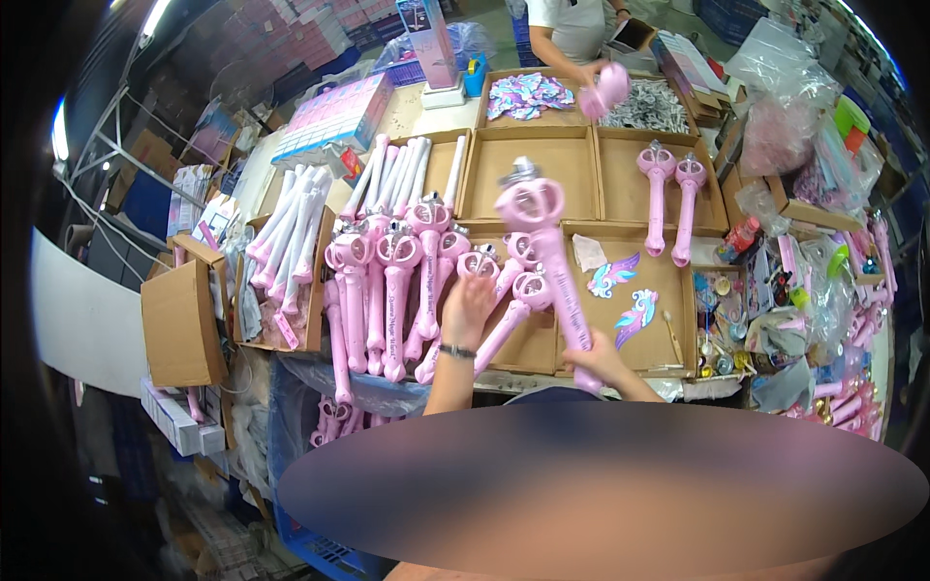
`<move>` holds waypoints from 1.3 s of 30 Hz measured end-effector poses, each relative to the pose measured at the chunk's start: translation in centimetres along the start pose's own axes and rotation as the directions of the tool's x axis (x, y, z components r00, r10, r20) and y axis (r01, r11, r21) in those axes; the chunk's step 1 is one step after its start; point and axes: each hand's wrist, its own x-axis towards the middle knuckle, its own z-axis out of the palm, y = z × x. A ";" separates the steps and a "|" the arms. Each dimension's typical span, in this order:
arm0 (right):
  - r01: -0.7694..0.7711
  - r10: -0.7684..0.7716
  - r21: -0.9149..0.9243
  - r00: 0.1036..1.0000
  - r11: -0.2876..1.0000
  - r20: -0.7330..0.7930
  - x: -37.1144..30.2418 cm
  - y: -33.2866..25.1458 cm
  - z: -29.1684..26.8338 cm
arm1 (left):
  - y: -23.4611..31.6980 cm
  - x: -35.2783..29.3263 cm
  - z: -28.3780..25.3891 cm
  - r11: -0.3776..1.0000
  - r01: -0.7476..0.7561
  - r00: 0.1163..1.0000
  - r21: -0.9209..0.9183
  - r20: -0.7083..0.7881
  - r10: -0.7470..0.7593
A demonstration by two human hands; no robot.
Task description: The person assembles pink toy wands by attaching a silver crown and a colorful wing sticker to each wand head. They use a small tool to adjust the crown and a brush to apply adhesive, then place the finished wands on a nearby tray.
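Observation:
My right hand (603, 360) is closed round the lower handle of a pink toy wand (554, 266). This wand stands tilted over the trays, its ring-shaped head with a silver top pointing up and away. My left hand (468, 308) is closed on another pink toy wand (479, 261) just below its round head; the fingers are partly hidden. Several more pink wands (395, 290) lie heaped left of that hand. Two wing-shaped pieces (613, 276) in blue and purple lie in the cardboard tray (630, 363) right of the raised wand.
Two pink wands (656, 198) lie in a tray further right. White-wrapped sticks (295, 228) fill a box at left. Beyond are a pile of wing pieces (528, 95) and silver parts (647, 105). Across the table, a co-worker's hand (589, 76) holds a pink part (605, 92).

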 end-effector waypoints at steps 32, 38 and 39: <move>-0.061 -0.318 -0.671 0.847 0.738 -0.427 -1.2 12.8 -7.5 | 10.2 5.1 -24.2 -0.130 0.281 0.414 0.951 0.002 0.910; -0.269 -0.301 -0.774 0.809 0.573 -0.504 -2.6 10.7 -5.9 | 14.7 6.7 -24.1 -0.139 0.274 0.753 0.952 -0.122 0.647; -0.259 -0.327 -0.798 0.810 0.545 -0.486 -2.6 10.5 -5.9 | 14.9 5.8 -23.1 -0.160 0.243 0.743 0.957 -0.078 0.664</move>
